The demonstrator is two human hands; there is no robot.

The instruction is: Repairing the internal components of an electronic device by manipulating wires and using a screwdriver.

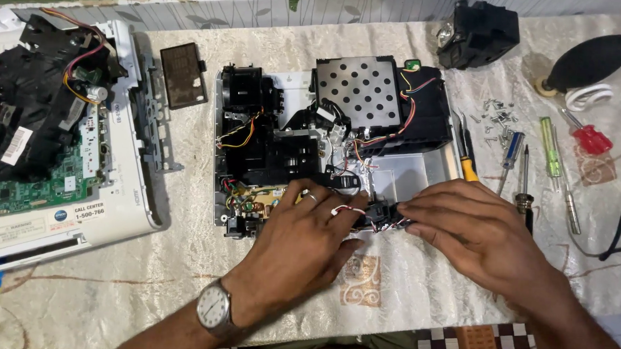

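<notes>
Opened projector chassis [340, 127] on the bench [146, 272], cover off and internals exposed; disassembly judged well along, boards and wiring still seated. Left hand [301, 237] and right hand [475, 230] are close together, both pinching a small black wired part [380, 214] at the chassis front edge. Screwdrivers [513, 162] and loose screws [496, 113] crowd the right; open bench lies nearest the person

Small black wired part [382, 216], largely hidden under fingers of both hands. White casing [124, 208] at left, cut off by frame edge. Black cable [619, 230] and black blower bulb [591, 60], cropped at right (ends unseen). Loose screws [496, 114], too small to count. Front edge of opened device [222, 157], covered by left hand [297, 244].
</notes>
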